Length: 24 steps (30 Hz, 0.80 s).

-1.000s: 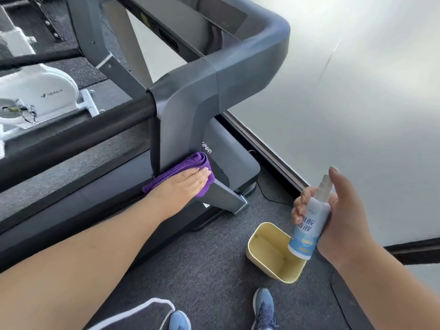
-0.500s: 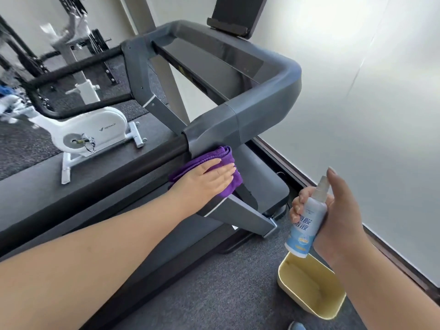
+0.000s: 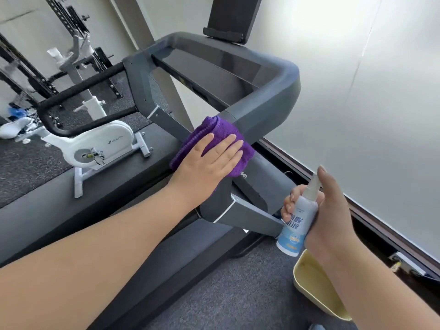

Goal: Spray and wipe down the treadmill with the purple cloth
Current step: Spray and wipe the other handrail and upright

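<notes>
While the left hand is pressing flat, fingers straight and together, on the cloth, the folded purple pad is lying against the treadmill upright at the centre of the frame, just below the bend where the grey handrail turns toward the console. The palm is covering the lower half of the cloth; its upper fold is showing above the fingertips. The right hand, at lower right, is wrapping its fingers round the bottle, thumb reaching up beside the nozzle, which is pointing toward the upright's foot.

The cloth is looking soft, thick and light, probably sliding easily on the smooth plastic, so a flat palm over the folded stack is likely the best hold; pinching one edge would let it unfold. The bottle is looking small and light, a smooth plastic cylinder best taken round its middle with a finger free for the pump.

Further out, a yellow bin is sitting on the carpet at lower right beneath the bottle, a white bike is standing at left beyond the belt, and a pale wall is filling the right side.
</notes>
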Each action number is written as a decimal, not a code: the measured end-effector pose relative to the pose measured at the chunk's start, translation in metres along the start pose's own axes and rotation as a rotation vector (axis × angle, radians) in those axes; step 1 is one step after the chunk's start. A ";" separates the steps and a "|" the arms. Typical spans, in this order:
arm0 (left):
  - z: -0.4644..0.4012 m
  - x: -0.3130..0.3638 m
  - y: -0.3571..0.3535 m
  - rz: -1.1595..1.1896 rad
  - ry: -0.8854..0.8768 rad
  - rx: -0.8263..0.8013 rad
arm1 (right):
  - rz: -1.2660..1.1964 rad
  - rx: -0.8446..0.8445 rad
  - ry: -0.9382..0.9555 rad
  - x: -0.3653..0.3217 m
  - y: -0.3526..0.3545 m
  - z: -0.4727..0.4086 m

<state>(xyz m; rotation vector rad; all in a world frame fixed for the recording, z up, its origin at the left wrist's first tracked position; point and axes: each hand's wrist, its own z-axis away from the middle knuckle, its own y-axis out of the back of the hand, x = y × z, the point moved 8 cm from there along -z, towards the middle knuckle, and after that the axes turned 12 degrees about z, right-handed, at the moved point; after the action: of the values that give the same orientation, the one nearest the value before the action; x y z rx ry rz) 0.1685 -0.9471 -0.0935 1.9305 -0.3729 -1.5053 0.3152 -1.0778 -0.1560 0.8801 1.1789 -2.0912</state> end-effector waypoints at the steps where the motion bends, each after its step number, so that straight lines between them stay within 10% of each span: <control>1: 0.002 0.004 -0.004 0.001 -0.003 0.007 | -0.002 0.010 -0.015 0.006 0.001 -0.001; 24: 0.046 0.086 -0.075 0.037 -0.018 0.084 | -0.099 0.222 -0.080 0.109 0.031 -0.029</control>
<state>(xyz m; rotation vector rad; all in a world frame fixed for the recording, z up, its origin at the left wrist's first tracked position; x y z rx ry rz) 0.1391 -0.9560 -0.2123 1.9654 -0.4835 -1.5055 0.2781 -1.0832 -0.2672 0.8416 0.9804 -2.3485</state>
